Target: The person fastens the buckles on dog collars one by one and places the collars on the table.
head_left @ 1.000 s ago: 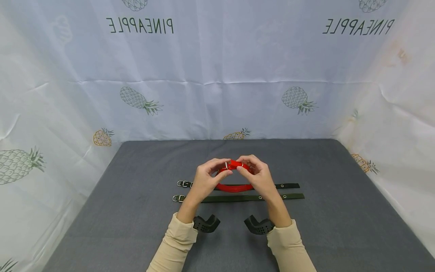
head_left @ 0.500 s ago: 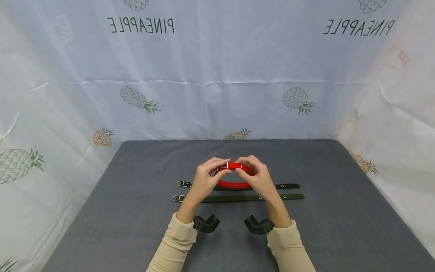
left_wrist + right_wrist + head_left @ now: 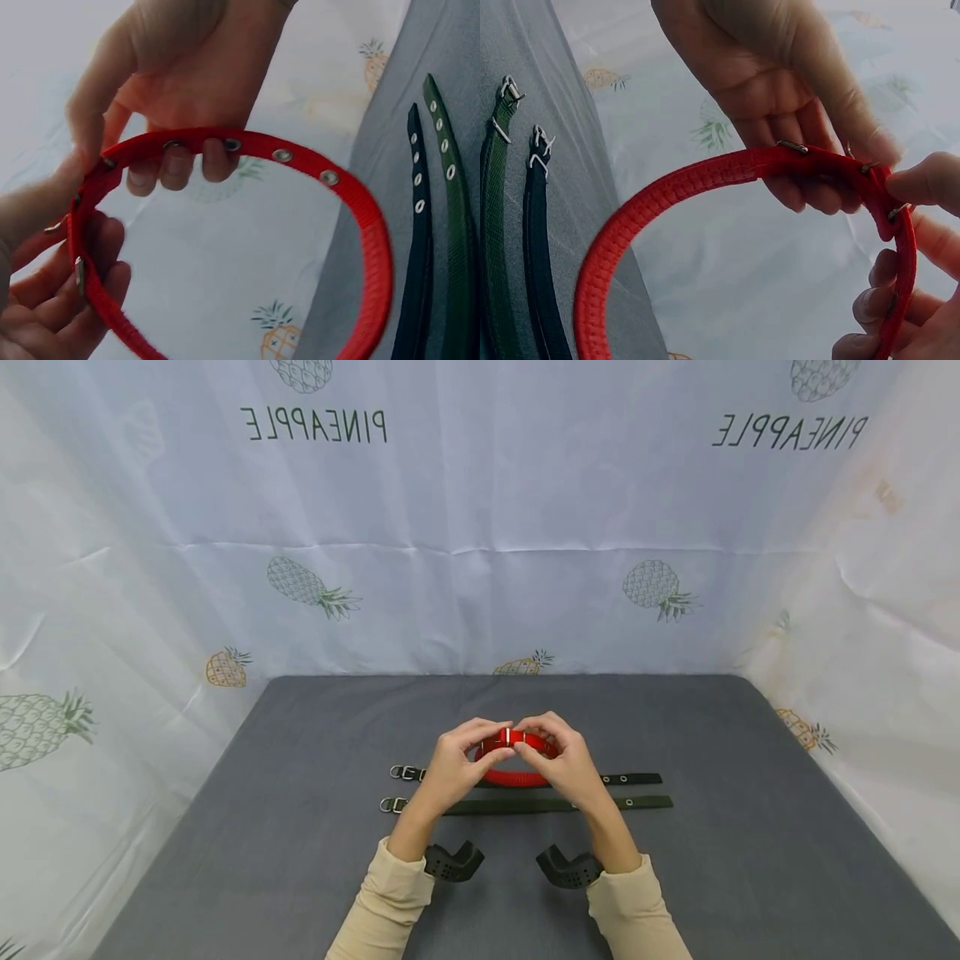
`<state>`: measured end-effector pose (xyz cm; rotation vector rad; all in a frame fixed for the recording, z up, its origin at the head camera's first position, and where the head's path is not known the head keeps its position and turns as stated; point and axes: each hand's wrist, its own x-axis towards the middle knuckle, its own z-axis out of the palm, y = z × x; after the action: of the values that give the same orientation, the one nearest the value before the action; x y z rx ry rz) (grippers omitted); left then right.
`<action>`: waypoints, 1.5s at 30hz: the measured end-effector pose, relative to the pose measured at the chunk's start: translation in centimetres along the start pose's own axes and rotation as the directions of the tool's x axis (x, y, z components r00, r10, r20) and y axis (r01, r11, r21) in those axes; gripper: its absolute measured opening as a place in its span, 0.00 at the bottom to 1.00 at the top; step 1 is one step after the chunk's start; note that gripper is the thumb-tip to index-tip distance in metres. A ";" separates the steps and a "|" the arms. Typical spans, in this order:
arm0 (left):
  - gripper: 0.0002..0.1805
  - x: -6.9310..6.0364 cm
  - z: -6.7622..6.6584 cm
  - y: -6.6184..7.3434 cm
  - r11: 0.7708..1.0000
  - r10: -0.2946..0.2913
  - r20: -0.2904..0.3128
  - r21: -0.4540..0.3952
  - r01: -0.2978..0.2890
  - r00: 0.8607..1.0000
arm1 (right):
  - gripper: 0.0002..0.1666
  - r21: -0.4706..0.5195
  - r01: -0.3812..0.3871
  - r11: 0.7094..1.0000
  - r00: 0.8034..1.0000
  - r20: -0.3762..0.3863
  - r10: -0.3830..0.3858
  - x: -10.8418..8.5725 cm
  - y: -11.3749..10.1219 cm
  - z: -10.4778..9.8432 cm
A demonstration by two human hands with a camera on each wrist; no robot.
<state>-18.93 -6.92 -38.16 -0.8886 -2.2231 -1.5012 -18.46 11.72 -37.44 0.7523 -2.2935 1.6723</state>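
A red collar (image 3: 519, 779) is bent into a loop above the table, with both hands holding its top. My left hand (image 3: 459, 767) pinches the end with the metal buckle (image 3: 507, 737). Opposite it, my right hand (image 3: 567, 767) grips the eyelet end between thumb and fingers. Metal eyelets (image 3: 282, 155) run along that strap in the left wrist view. The right wrist view shows the strap (image 3: 904, 255) overlapping at the buckle area, thumbs meeting there. How far the strap passes through the buckle is partly hidden by fingers.
Behind the hands a black collar (image 3: 637, 778) lies flat on the grey table (image 3: 300, 877). Nearer, a green collar (image 3: 510, 807) lies parallel to it, buckle at left. A pineapple-print curtain (image 3: 465, 610) rises beyond the table's far edge.
The hands have drawn closer, fingertips almost meeting over the buckle. The buckle has shifted slightly rightward toward the right hand. The head view has tilted a little.
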 end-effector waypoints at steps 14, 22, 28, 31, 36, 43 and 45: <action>0.14 -0.1 -0.1 0.3 0.993 -0.092 -0.009 -0.080 0.091 0.996 | 0.12 0.033 -0.035 0.999 0.999 0.001 0.035 0.1 -0.1 -0.2; 0.13 -0.2 0.1 0.2 0.995 -0.072 -0.011 -0.063 0.071 0.997 | 0.22 0.066 -0.026 0.997 0.999 0.028 0.024 -0.1 -0.3 -0.2; 0.12 -0.1 0.2 0.0 0.999 -0.013 -0.018 -0.053 0.012 1.000 | 0.20 0.080 -0.002 0.997 0.999 0.034 -0.001 -0.1 0.0 0.0; 0.12 -0.1 0.3 0.0 0.999 0.007 -0.019 -0.054 -0.008 1.000 | 0.17 0.077 -0.004 0.997 1.000 0.027 0.002 -0.1 0.1 0.1; 0.12 0.0 0.4 0.0 0.998 0.023 -0.021 -0.059 -0.024 1.000 | 0.14 0.062 -0.005 0.998 1.000 0.023 0.004 0.0 0.1 0.1; 0.12 0.0 0.3 0.0 0.999 0.020 -0.014 -0.041 -0.021 1.000 | 0.14 0.054 -0.012 0.998 1.000 0.026 0.011 0.1 0.0 0.1; 0.11 0.0 0.3 0.0 0.999 0.021 -0.014 -0.035 -0.021 1.000 | 0.14 0.053 -0.017 0.998 1.000 0.027 0.016 0.1 -0.1 0.1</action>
<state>-18.90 -6.69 -38.30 -0.9071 -2.1777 -1.5369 -18.48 11.61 -37.39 0.7734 -2.2872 1.7475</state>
